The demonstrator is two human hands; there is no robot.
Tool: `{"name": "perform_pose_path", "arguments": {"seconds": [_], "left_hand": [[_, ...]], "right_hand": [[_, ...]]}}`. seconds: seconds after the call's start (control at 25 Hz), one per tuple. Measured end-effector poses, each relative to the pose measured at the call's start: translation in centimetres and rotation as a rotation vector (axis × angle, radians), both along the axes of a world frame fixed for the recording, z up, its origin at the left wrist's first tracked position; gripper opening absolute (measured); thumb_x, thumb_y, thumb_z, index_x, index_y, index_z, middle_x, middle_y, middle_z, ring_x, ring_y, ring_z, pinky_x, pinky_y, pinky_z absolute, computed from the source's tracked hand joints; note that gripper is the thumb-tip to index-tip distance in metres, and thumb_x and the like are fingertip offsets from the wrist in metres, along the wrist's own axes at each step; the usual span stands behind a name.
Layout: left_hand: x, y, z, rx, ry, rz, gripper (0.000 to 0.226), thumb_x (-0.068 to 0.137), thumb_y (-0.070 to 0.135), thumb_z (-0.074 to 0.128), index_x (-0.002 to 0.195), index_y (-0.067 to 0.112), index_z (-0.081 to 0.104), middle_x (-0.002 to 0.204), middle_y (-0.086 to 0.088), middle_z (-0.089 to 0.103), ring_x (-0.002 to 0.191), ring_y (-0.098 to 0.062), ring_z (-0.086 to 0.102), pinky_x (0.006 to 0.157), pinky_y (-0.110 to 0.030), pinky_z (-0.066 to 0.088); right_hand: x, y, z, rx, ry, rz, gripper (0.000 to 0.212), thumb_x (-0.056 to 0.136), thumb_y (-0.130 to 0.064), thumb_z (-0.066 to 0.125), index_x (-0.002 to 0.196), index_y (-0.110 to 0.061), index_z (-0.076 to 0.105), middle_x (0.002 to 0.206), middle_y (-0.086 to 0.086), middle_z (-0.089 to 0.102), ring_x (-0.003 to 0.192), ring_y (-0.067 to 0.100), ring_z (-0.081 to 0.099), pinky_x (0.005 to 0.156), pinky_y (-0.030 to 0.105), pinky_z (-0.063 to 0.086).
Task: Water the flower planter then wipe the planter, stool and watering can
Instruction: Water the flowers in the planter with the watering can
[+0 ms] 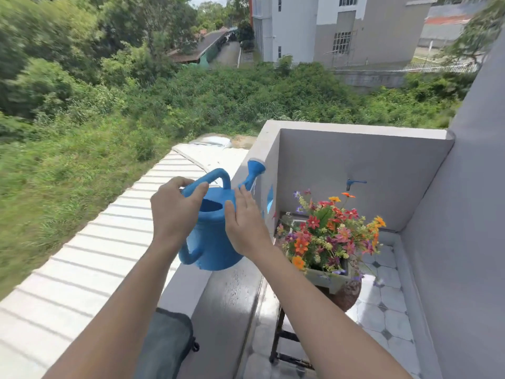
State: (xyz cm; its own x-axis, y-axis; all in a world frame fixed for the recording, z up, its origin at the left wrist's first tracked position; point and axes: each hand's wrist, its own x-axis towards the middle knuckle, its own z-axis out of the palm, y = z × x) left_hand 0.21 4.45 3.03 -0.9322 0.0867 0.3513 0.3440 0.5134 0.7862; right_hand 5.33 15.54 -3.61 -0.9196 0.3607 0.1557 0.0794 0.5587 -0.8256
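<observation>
Watering can (210, 236), blue plastic, sits upright on the top of the balcony's low parapet wall (188, 285), and it lies directly between my two hands. My left hand (172, 212) is at the can's left side, fingers curled loosely toward the arched top handle (210, 177); the thumb tip lies against the handle's near end, but the fingers are spread and not clamped round it. My right hand (243, 228) is flat and open, palm turned to the can's right flank, fingertips up by the base of the spout (252, 173). I cannot tell whether that palm actually touches the plastic or stands just off it. The spout rises up and to the right, its rose head level with the wall's corner. A second, side handle (188, 254) curls out low on the left of the can, below my left wrist.

To the right of my right forearm and lower down, inside the balcony, the flower planter (328, 277) holds a mass of red, orange, pink and purple blooms. It rests on a dark stool (284, 348) standing on the tiled floor (388, 310). A grey cloth (164, 343) lies on the wall top near me, under my left forearm. A blue tap (354, 183) projects from the far wall above the flowers.
</observation>
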Motion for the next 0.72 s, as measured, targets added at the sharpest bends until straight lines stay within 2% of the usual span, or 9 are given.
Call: {"name": "perform_pose_path", "arguments": {"seconds": [0.08, 0.2, 0.36, 0.56, 0.72], "left_hand": [[-0.4, -0.7, -2.1, 0.027, -0.001, 0.096, 0.021, 0.085, 0.032, 0.063, 0.088, 0.011, 0.064, 0.071, 0.004, 0.060, 0.072, -0.020, 0.056, 0.065, -0.025, 0.035], [-0.8, -1.4, -5.0, 0.069, -0.014, 0.187, 0.018, 0.088, 0.029, 0.059, 0.089, 0.011, 0.060, 0.064, 0.011, 0.053, 0.069, -0.020, 0.054, 0.062, -0.022, 0.031], [-1.2, -1.8, -8.4, 0.137, -0.040, 0.251, 0.025, 0.090, 0.028, 0.058, 0.099, 0.004, 0.059, 0.073, -0.002, 0.061, 0.069, -0.025, 0.057, 0.066, -0.030, 0.040], [-1.4, -1.5, -10.7, 0.167, -0.066, 0.262, 0.026, 0.091, 0.026, 0.058, 0.103, 0.003, 0.057, 0.077, 0.001, 0.058, 0.067, -0.022, 0.053, 0.063, -0.023, 0.034], [-1.2, -1.3, -11.6, 0.181, -0.111, 0.258, 0.022, 0.092, 0.027, 0.057, 0.098, 0.006, 0.054, 0.074, -0.001, 0.058, 0.065, -0.024, 0.054, 0.065, -0.030, 0.041]], "right_hand": [[-1.9, -0.5, -1.4, -0.003, -0.051, 0.054, 0.057, 0.099, -0.040, 0.021, 0.148, -0.014, 0.012, 0.159, 0.002, 0.007, 0.146, 0.013, 0.002, 0.120, 0.035, 0.006], [-4.4, -1.4, -3.5, 0.038, -0.141, 0.119, 0.057, 0.099, -0.039, 0.021, 0.148, -0.012, 0.012, 0.159, 0.003, 0.008, 0.146, 0.013, 0.003, 0.119, 0.034, 0.005], [-6.4, -2.1, -5.8, 0.050, -0.164, 0.174, 0.057, 0.099, -0.036, 0.023, 0.148, -0.010, 0.012, 0.159, 0.006, 0.009, 0.146, 0.016, 0.007, 0.119, 0.038, 0.011], [-7.2, -2.1, -7.8, 0.043, -0.168, 0.160, 0.057, 0.099, -0.034, 0.024, 0.148, -0.012, 0.008, 0.159, 0.003, 0.005, 0.146, 0.014, 0.006, 0.119, 0.036, 0.010], [-7.1, -1.9, -8.7, 0.083, -0.168, 0.158, 0.055, 0.099, -0.031, 0.024, 0.148, -0.010, 0.009, 0.159, 0.004, 0.007, 0.146, 0.014, 0.006, 0.119, 0.036, 0.010]]}}
